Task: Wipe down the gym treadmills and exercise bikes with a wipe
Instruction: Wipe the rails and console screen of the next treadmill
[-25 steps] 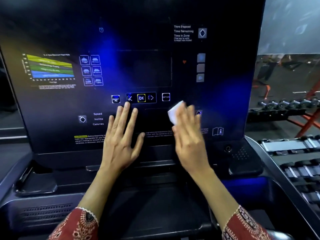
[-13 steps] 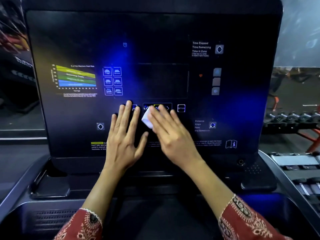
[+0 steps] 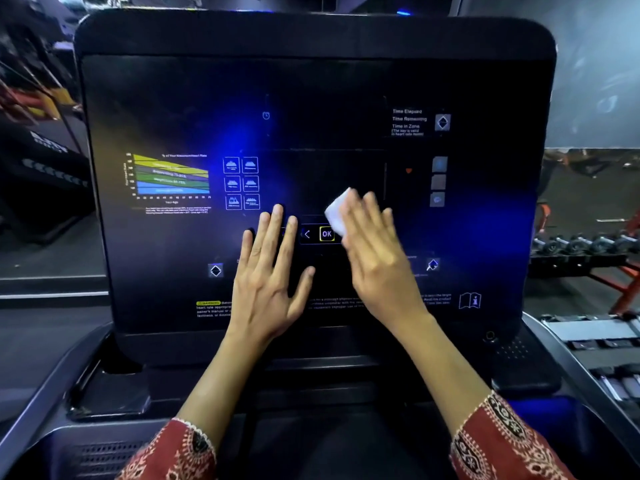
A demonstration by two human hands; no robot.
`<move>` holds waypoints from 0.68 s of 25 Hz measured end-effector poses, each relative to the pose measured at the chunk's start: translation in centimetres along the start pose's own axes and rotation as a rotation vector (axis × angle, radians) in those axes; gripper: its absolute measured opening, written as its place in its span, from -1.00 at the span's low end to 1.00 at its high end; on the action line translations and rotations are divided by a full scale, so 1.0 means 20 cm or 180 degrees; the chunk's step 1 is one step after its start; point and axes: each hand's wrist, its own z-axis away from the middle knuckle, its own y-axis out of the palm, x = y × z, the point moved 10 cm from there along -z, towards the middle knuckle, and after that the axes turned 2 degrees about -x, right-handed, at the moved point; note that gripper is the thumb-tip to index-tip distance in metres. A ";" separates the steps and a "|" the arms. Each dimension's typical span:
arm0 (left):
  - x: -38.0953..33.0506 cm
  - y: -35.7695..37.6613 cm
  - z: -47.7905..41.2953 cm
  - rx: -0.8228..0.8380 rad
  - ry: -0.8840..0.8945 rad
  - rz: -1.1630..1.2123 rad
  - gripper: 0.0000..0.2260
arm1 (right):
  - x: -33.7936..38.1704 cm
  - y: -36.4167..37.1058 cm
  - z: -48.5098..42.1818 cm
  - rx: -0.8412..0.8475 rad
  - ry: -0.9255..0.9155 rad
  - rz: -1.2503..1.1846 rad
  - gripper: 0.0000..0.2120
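Observation:
A treadmill's black console panel fills the view, with a coloured heart-rate chart at the left and a lit OK button in the middle. My left hand lies flat on the panel just left of the OK button, fingers spread and straight. With straight fingers, my right hand presses a small white wipe against the panel, right of and slightly above the OK button. Only the wipe's upper left corner shows past the fingertips.
Recessed trays sit below the panel at the left and right. A rack of dumbbells stands beyond the console at the right, with more weights closer in. Dark gym floor and another machine lie at the left.
My right hand swept the wipe left across the button row, then back right and slightly up. My left hand stayed flat in place. My view pulled back, showing the console's top edge.

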 end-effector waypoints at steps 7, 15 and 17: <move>-0.13 0.05 0.02 0.0070 0.0159 0.0084 -0.45 | -0.26 -0.16 0.29 -0.0266 0.0948 0.0036 -0.57; -0.32 0.14 -0.05 0.0129 0.0382 0.0067 -0.47 | -0.52 -0.29 0.01 -0.0417 0.1050 0.0005 -0.56; -0.33 0.15 -0.07 0.0083 0.0322 0.0004 -0.47 | -0.45 -0.26 -0.02 -0.0281 0.0709 0.0088 -0.56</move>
